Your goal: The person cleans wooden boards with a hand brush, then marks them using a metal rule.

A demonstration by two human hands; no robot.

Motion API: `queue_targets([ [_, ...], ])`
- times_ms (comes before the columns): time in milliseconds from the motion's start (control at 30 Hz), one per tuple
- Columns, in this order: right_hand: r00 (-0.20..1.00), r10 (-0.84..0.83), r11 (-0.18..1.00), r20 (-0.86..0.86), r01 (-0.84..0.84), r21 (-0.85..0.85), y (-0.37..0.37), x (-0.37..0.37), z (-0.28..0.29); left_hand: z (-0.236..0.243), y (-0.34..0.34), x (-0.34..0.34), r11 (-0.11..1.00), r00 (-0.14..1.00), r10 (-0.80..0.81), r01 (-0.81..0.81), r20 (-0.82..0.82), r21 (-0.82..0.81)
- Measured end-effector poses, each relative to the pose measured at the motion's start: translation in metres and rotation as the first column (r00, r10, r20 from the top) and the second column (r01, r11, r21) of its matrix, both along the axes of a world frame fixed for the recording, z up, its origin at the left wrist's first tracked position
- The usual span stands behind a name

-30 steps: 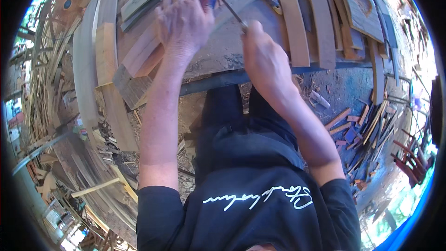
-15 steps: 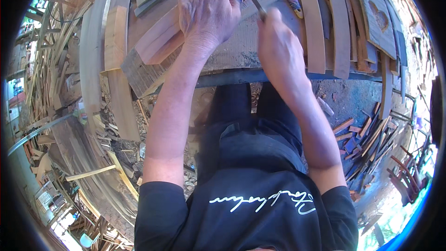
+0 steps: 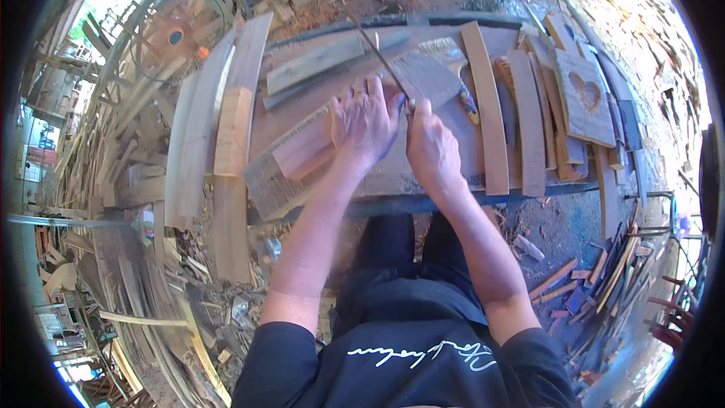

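Observation:
On the workbench, my left hand (image 3: 366, 125) lies flat on a weathered board (image 3: 279, 185) set at a slant, with its fingers stretched out and its thumb beside a blade. A shorter pinkish-brown wood piece (image 3: 302, 155) lies on that board, partly under the hand. My right hand (image 3: 434, 147) is closed round the handle of a tool with a long, narrow metal blade (image 3: 379, 51), which points away to the far left. Whether it is a saw or a file cannot be made out. Close to the blade lies a greyish wood piece (image 3: 429, 75).
Long planks (image 3: 240, 98) lie across the bench's left end. To the right are a strip (image 3: 487, 121), several more boards and a board with a heart-shaped hollow (image 3: 584, 94). A multicoloured handle (image 3: 470, 107) lies near the strip. Wood scraps (image 3: 581, 295) litter the floor.
The view has tilted up, so the bench sits lower and its far edge shows. My right hand still grips the bladed tool; my left hand stays on the board.

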State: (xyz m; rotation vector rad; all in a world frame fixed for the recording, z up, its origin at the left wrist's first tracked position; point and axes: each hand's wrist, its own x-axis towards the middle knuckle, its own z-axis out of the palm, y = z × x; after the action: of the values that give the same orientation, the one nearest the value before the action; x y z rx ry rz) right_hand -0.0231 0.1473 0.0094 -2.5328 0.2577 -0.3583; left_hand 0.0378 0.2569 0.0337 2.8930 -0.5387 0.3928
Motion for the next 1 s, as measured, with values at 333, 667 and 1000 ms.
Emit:
queue_targets([
  [333,0.994,-0.017,0.998,-0.11,0.023,0.053,-0.036,-0.151,-0.041,0.004,0.004,-0.004,1.0,1.0,0.003,-0.004,-0.019,-0.031],
  [667,0.992,-0.064,0.982,-0.109,0.082,0.173,-0.075,-0.251,-0.056,0.028,0.017,0.02,0.997,0.951,-0.081,0.082,-0.298,-0.011],
  [1000,0.999,-0.029,0.952,-0.013,0.032,0.303,-0.052,-0.197,-0.034,0.007,0.02,0.042,0.997,0.976,-0.061,0.051,-0.209,-0.052],
])
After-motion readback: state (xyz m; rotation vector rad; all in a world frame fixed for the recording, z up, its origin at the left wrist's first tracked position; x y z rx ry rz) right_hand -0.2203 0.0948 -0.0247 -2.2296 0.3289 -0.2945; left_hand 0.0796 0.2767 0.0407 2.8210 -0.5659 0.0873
